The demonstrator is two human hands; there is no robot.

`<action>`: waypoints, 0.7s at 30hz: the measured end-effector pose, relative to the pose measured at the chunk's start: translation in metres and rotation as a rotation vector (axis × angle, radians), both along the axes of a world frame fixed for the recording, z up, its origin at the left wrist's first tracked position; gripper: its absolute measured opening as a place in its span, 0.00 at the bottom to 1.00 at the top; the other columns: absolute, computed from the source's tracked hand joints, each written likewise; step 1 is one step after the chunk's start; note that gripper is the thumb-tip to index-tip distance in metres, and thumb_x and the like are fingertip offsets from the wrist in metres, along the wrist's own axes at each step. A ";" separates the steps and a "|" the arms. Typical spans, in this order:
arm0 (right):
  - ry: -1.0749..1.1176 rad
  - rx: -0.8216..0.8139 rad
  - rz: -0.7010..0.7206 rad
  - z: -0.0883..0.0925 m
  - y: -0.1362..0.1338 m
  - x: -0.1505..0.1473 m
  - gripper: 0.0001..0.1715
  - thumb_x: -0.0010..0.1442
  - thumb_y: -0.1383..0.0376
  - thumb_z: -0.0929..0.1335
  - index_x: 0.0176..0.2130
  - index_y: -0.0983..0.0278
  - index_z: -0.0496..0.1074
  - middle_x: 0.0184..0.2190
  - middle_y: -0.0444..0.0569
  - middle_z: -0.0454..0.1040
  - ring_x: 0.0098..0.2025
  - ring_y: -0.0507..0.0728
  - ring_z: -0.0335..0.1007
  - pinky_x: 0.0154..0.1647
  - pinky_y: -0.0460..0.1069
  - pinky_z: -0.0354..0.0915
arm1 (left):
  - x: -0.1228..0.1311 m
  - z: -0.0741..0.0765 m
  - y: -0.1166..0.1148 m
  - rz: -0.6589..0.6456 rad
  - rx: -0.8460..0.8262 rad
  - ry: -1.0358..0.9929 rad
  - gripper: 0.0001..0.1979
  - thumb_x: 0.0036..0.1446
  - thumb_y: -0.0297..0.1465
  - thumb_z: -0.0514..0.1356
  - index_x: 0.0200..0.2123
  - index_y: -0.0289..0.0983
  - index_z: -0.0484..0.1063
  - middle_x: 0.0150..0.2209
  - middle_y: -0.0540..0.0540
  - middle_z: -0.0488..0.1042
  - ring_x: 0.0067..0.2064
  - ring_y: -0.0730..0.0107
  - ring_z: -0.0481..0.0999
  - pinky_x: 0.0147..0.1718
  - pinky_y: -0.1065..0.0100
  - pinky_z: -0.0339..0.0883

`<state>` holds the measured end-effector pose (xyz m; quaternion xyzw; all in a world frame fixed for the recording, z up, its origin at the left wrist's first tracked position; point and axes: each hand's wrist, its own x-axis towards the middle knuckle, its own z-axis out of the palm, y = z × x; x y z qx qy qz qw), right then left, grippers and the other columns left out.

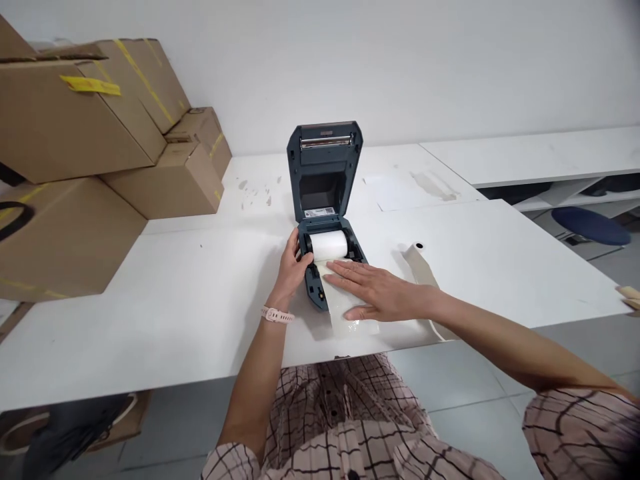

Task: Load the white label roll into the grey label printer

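Observation:
A dark grey label printer (323, 200) stands on the white table (200, 300) with its lid swung up. A white paper roll (329, 245) lies in its bay, and a strip of paper (345, 310) runs out toward the table's front edge. My left hand (293, 263) grips the printer's left side beside the roll, fingers curled on the casing. My right hand (373, 290) lies flat with fingers stretched out, pressing the paper strip over the printer's front.
Stacked cardboard boxes (95, 147) fill the table's left side. A second paper roll with a loose trailing strip (423, 267) lies right of the printer. A paper sheet (400, 192) lies behind. A blue stool (590, 225) and a low shelf (550, 157) stand at the right.

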<state>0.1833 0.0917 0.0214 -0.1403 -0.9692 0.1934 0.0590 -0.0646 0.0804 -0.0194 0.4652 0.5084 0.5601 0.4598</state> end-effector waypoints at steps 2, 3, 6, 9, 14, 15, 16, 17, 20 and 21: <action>0.053 -0.029 -0.004 -0.012 -0.004 -0.001 0.52 0.70 0.44 0.66 0.78 0.56 0.39 0.79 0.53 0.35 0.80 0.65 0.32 0.79 0.65 0.41 | 0.003 0.003 -0.003 0.005 -0.025 0.013 0.40 0.61 0.33 0.63 0.74 0.45 0.53 0.76 0.44 0.53 0.76 0.54 0.54 0.73 0.52 0.51; 0.077 -0.056 -0.012 -0.016 -0.005 -0.002 0.53 0.68 0.43 0.68 0.78 0.55 0.40 0.79 0.51 0.35 0.80 0.65 0.32 0.79 0.65 0.40 | 0.006 0.004 -0.006 0.007 -0.039 0.021 0.40 0.62 0.34 0.63 0.74 0.45 0.53 0.77 0.44 0.53 0.76 0.53 0.54 0.73 0.51 0.51; 0.152 -0.180 -0.074 -0.016 -0.007 -0.007 0.58 0.59 0.42 0.74 0.76 0.51 0.48 0.79 0.48 0.41 0.80 0.68 0.36 0.79 0.66 0.39 | 0.016 0.007 -0.019 0.024 -0.058 0.039 0.41 0.61 0.38 0.66 0.74 0.46 0.53 0.76 0.43 0.54 0.76 0.49 0.54 0.73 0.50 0.52; 0.207 -0.347 -0.090 0.006 -0.002 -0.005 0.53 0.50 0.44 0.80 0.69 0.50 0.66 0.75 0.48 0.56 0.77 0.70 0.48 0.77 0.67 0.46 | 0.027 0.007 -0.038 0.037 -0.077 0.046 0.44 0.60 0.42 0.68 0.74 0.49 0.52 0.77 0.44 0.52 0.77 0.48 0.51 0.73 0.49 0.52; 0.347 -0.531 -0.190 0.071 0.053 -0.006 0.30 0.62 0.40 0.70 0.47 0.61 0.82 0.48 0.53 0.83 0.54 0.64 0.78 0.62 0.63 0.70 | 0.035 0.004 -0.063 0.018 -0.143 0.044 0.49 0.57 0.45 0.70 0.75 0.54 0.47 0.78 0.48 0.48 0.77 0.47 0.48 0.71 0.47 0.57; 0.526 -0.467 -0.325 0.083 0.071 -0.011 0.34 0.63 0.37 0.68 0.47 0.61 0.80 0.48 0.53 0.82 0.56 0.63 0.77 0.63 0.62 0.68 | 0.035 0.004 -0.065 0.014 -0.146 0.053 0.49 0.57 0.46 0.70 0.75 0.54 0.47 0.78 0.49 0.47 0.78 0.46 0.47 0.71 0.47 0.57; 0.692 -0.390 -0.443 0.093 0.091 -0.018 0.37 0.64 0.34 0.65 0.51 0.60 0.78 0.51 0.52 0.80 0.61 0.63 0.72 0.67 0.62 0.64 | 0.035 0.006 -0.065 0.010 -0.151 0.065 0.50 0.56 0.46 0.70 0.75 0.55 0.48 0.79 0.50 0.45 0.78 0.45 0.45 0.71 0.48 0.58; 0.798 -0.335 -0.511 0.102 0.112 -0.027 0.40 0.63 0.33 0.64 0.56 0.58 0.75 0.57 0.51 0.77 0.67 0.63 0.66 0.70 0.62 0.59 | 0.035 0.007 -0.065 0.007 -0.156 0.076 0.50 0.56 0.46 0.70 0.75 0.55 0.48 0.79 0.51 0.43 0.78 0.44 0.43 0.71 0.49 0.59; 0.875 -0.359 -0.554 0.121 0.164 -0.058 0.46 0.64 0.31 0.60 0.64 0.59 0.67 0.65 0.51 0.69 0.74 0.65 0.54 0.73 0.65 0.51 | 0.035 0.011 -0.064 0.003 -0.164 0.103 0.50 0.56 0.48 0.70 0.75 0.56 0.46 0.79 0.52 0.40 0.78 0.44 0.44 0.71 0.51 0.59; 0.857 -0.403 -0.545 0.126 0.174 -0.066 0.47 0.65 0.31 0.59 0.65 0.61 0.65 0.65 0.53 0.68 0.73 0.66 0.55 0.73 0.67 0.50 | 0.036 0.012 -0.065 0.010 -0.160 0.106 0.52 0.56 0.48 0.70 0.75 0.55 0.45 0.79 0.51 0.41 0.78 0.45 0.45 0.71 0.51 0.59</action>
